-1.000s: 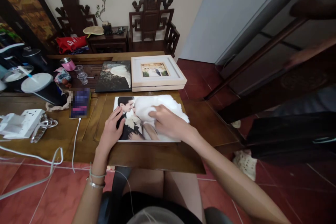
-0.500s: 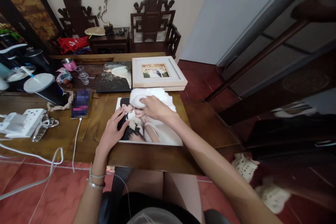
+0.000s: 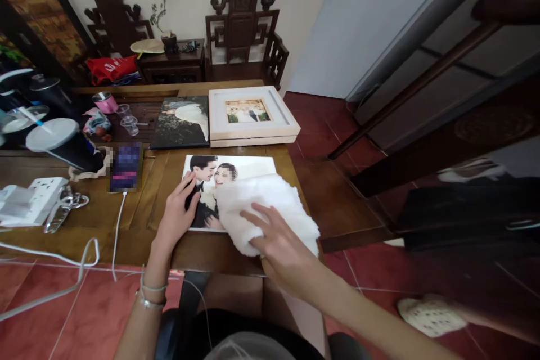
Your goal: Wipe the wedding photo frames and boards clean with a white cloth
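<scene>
- cloth (image 3: 278,198), nr table's near R corner: soft, fluffy pile, matt, towel-like
- photo (image 3: 207,199), near edge: smooth flat print; gloss vs. matt hard to tell
- table (image 3: 137,219): brown wood, grain visible, varnished, semi-gloss w/ soft reflections
- frame (image 3: 255,139), far R corner: pale wood, smooth, matt
- dark picture (image 3: 181,125), just L of frame: smooth surface
- mug (image 3: 105,103), twd far edge: pink outside, bare shiny metal inside
- small cups (image 3: 130,126), beside mug: thin clear plastic, glossy
- power strip (image 3: 47,197), nr L edge: white plastic, smooth
- chair (image 3: 244,14), beyond far edge: dark carved wood, low sheen
</scene>
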The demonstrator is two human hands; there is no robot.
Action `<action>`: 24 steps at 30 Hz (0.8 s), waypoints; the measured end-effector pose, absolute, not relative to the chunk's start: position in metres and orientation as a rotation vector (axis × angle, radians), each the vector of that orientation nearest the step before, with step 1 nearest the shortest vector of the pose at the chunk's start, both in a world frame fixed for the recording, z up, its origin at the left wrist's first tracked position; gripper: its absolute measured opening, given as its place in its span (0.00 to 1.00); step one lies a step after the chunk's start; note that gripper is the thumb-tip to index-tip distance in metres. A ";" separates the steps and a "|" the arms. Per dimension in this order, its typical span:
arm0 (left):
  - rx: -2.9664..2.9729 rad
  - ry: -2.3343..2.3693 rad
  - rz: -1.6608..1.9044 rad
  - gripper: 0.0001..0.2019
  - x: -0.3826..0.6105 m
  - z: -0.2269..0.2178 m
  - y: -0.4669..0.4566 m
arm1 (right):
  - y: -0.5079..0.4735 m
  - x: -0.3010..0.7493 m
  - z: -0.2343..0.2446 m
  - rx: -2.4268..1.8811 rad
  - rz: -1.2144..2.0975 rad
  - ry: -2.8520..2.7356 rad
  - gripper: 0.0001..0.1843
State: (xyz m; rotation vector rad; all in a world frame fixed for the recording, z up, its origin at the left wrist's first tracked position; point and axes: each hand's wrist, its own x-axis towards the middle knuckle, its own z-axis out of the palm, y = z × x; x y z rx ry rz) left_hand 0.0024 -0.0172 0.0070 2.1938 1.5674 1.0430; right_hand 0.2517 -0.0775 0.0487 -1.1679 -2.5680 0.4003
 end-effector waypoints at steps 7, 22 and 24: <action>2.181 1.558 1.106 0.19 0.000 0.005 -0.016 | 0.003 0.258 0.054 -1.312 0.272 -2.521 0.17; 2.190 1.588 1.001 0.20 0.002 0.007 -0.018 | -0.063 0.256 0.038 -1.240 0.372 -2.547 0.18; 2.195 1.599 0.987 0.20 0.002 0.007 -0.018 | -0.088 0.255 0.044 -1.209 0.411 -2.572 0.19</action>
